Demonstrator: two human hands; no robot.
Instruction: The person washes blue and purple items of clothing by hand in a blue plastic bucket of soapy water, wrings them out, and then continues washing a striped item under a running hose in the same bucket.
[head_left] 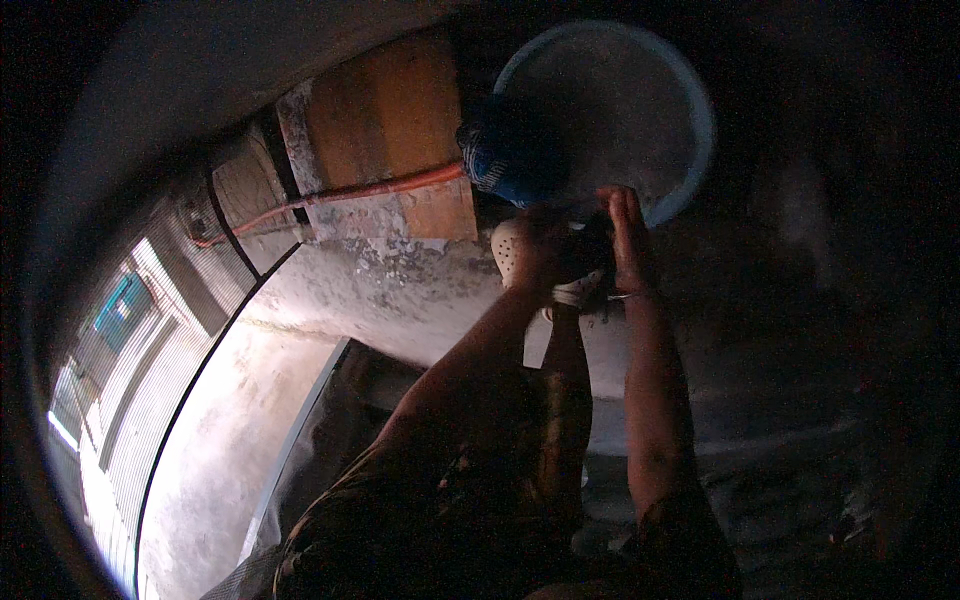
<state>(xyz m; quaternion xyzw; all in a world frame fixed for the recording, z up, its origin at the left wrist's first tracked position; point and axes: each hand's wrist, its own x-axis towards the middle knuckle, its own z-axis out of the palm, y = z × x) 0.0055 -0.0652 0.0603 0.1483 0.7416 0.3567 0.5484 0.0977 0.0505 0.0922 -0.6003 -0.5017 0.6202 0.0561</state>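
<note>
Both my arms reach forward over my feet toward a round blue-rimmed tub [704, 110]. My right hand [622, 225] has its fingers pressed together against a dark thing [588, 250] between my hands; shadow hides what kind it is. My left hand [540, 250] is at the other side of that dark thing, its fingers lost in shadow. Just beyond the left hand, a dark blue bundle with lighter markings [505, 160] overlaps the tub's near left side. A pale clog with holes [507, 248] shows beside my left hand, and another pale shoe [575, 290] lies below the hands.
An orange-red hose [370, 190] runs from the left to the blue bundle, across a brown board [390, 100]. Left of my arm is a worn pale wall or ledge [240, 420]. The right side is mostly too dark to make out.
</note>
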